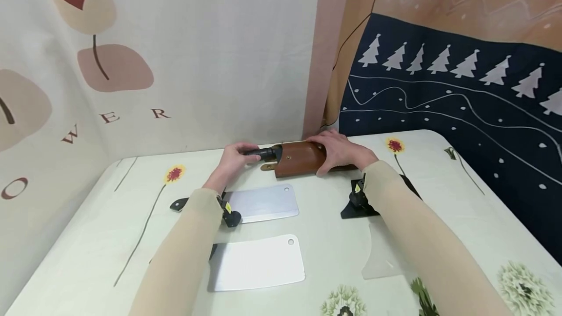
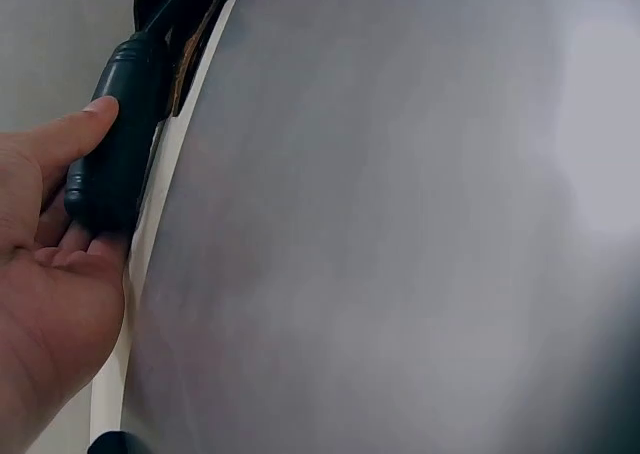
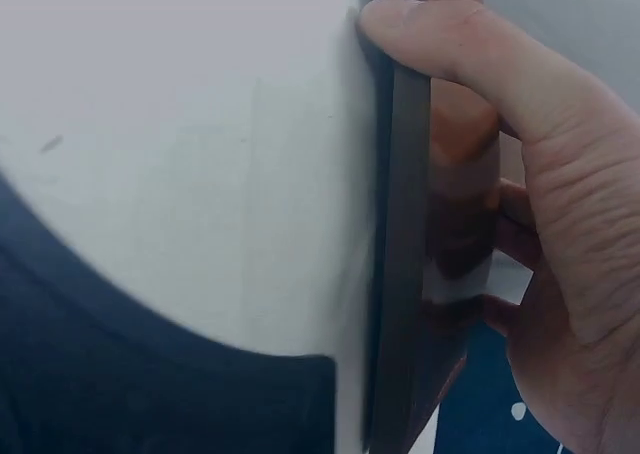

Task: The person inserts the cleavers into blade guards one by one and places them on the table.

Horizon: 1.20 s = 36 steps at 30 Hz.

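At the far edge of the table, a brown leather sheath (image 1: pixel 300 158) with snap studs lies with its mouth to the left. The black handle (image 1: pixel 263 153) of a knife sticks out of that mouth; its blade is hidden inside. My left hand (image 1: pixel 232 162) holds this handle, thumb on the near side and fingers behind and under its end. From the right, my right hand (image 1: pixel 339 151) grips the sheath body. The right wrist view shows the thumb (image 3: pixel 480 54) over the sheath's edge (image 3: pixel 410 224) and the fingers around the other side.
Two cleavers lie nearer me, one blade (image 1: pixel 268 204) behind the other blade (image 1: pixel 259 265). My left forearm covers part of them. Under my right forearm lie a dark flat piece (image 1: pixel 357 211) and a pale curved-edged piece (image 1: pixel 382 257). Printed cloth walls (image 1: pixel 219 87) stand behind the table.
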{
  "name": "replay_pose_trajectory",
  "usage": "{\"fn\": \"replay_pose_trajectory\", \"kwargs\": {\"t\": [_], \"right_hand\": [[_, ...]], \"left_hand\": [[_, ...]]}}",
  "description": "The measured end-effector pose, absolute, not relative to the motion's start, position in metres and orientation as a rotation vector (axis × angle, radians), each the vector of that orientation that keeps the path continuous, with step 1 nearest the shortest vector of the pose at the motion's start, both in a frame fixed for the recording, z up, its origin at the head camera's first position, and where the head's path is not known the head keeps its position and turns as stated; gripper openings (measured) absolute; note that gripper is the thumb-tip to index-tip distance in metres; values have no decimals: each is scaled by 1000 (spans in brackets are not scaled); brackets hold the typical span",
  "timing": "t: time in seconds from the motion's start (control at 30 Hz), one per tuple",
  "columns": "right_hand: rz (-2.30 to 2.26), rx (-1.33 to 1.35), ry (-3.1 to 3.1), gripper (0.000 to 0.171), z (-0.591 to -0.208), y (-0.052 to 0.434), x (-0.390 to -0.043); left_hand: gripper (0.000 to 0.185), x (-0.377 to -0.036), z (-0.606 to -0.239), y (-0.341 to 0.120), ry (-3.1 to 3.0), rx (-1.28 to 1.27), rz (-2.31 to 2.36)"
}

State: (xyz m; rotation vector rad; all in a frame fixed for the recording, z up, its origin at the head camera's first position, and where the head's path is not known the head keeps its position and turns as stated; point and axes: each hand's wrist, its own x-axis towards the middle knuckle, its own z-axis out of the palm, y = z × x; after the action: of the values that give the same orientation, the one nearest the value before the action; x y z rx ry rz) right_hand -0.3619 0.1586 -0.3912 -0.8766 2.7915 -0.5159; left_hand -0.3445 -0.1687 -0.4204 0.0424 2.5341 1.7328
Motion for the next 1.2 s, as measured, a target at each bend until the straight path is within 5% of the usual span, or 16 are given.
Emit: {"fn": "replay_pose_trajectory", "kwargs": {"t": [0.47, 1.2], "right_hand": [[-658, -803, 2771, 112, -379, 188, -344], [-773, -739, 2773, 108, -371, 256, -257]], "left_hand": [[68, -320, -399, -198, 2553, 100, 1619], [82, -213, -372, -262, 2429, 403, 1695]]}}
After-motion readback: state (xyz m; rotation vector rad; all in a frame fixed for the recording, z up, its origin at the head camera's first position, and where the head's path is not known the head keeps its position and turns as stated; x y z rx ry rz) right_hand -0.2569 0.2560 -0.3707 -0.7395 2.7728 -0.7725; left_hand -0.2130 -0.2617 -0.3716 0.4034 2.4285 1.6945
